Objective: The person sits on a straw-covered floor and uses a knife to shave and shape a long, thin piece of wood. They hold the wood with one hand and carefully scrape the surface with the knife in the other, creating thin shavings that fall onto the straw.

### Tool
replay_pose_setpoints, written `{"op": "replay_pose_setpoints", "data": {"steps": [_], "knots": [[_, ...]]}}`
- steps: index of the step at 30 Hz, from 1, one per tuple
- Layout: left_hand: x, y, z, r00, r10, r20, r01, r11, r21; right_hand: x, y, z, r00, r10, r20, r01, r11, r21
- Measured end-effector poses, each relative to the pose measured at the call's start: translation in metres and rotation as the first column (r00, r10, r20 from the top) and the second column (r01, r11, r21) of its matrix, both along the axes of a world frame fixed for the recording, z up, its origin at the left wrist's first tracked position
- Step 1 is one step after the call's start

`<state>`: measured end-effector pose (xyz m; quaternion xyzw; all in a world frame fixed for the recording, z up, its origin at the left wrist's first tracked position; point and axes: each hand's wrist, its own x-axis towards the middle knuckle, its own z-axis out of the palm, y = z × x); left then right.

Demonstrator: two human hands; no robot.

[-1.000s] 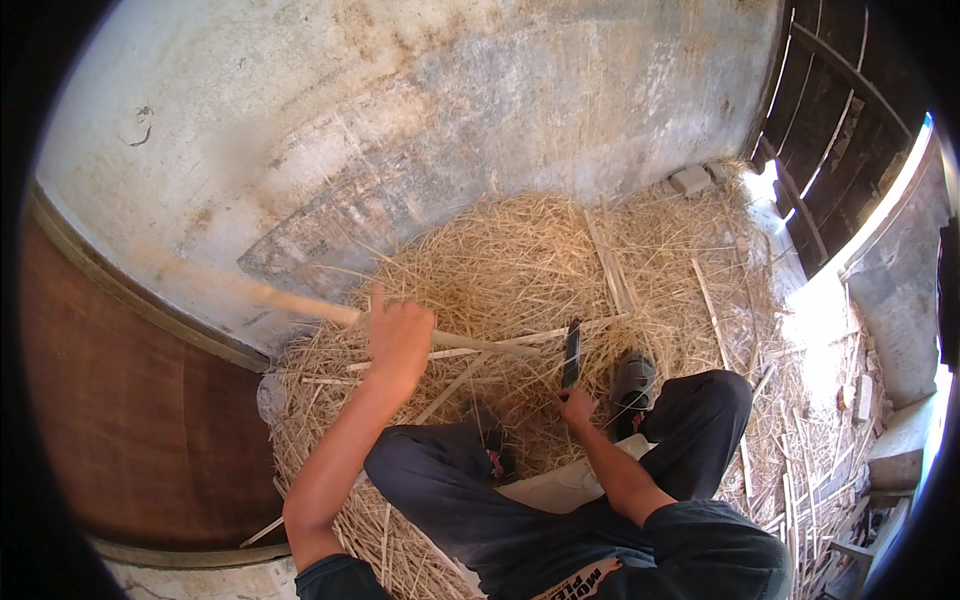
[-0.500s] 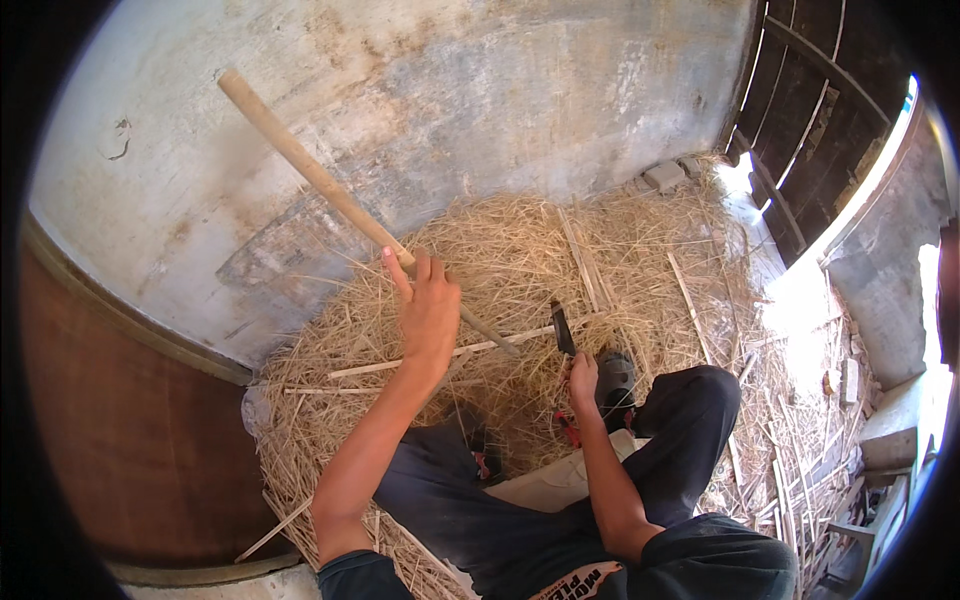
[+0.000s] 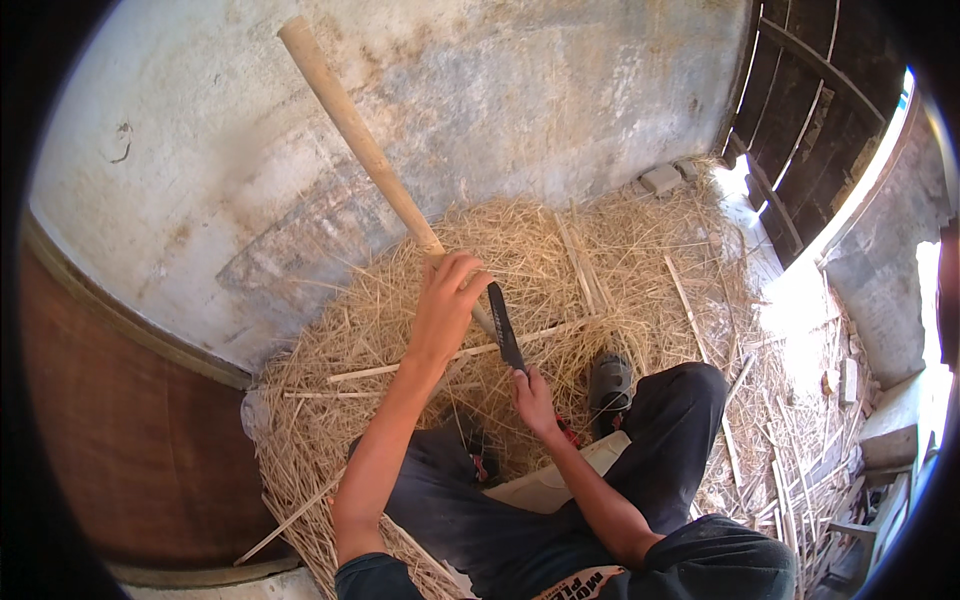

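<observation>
Shavings (image 3: pixel 512 236) against stained wall (image 3: pixel 560 110)

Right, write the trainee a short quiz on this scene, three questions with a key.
1. Which hand holds the long, tan, wooden-looking pole?
2. True or false: the black, narrow, flat-bladed tool is held rather than lying loose.
3. What is heaped at the foot of the weathered, grey-and-cream plaster wall?
A) red blankets
B) dry, yellowish, straw-like strips
C) green bottles

Key:
1. The left hand.
2. True; the right hand grips it.
3. B.
</observation>
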<state>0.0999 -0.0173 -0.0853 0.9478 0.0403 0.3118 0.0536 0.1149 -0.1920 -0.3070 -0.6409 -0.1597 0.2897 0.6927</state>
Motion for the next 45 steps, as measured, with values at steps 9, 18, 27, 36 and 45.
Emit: {"op": "replay_pose_setpoints", "data": {"steps": [9,18,27,36,45], "knots": [[0.006,0.013,-0.008,0.882,0.1,0.461,0.215,0.784,-0.582,0.003,-0.002,0.003,0.988,0.025,0.155,-0.015,0.997,-0.071],[0.013,0.05,0.016,0.899,-0.009,0.437,0.42,0.293,-0.859,0.003,-0.007,0.046,0.997,-0.077,0.007,0.075,0.99,0.115],[0.017,0.046,-0.004,0.851,-0.284,0.442,0.484,0.099,-0.869,0.007,-0.005,0.048,0.989,-0.016,-0.148,0.044,0.982,0.184],[0.02,0.044,-0.011,0.853,-0.271,0.445,0.474,0.047,-0.879,-0.018,-0.002,-0.023,0.921,0.062,0.385,0.041,0.966,-0.254],[0.014,0.046,-0.016,0.876,-0.229,0.424,0.452,0.088,-0.888,-0.009,0.009,0.027,0.99,-0.062,0.127,0.055,0.997,0.062]]}}
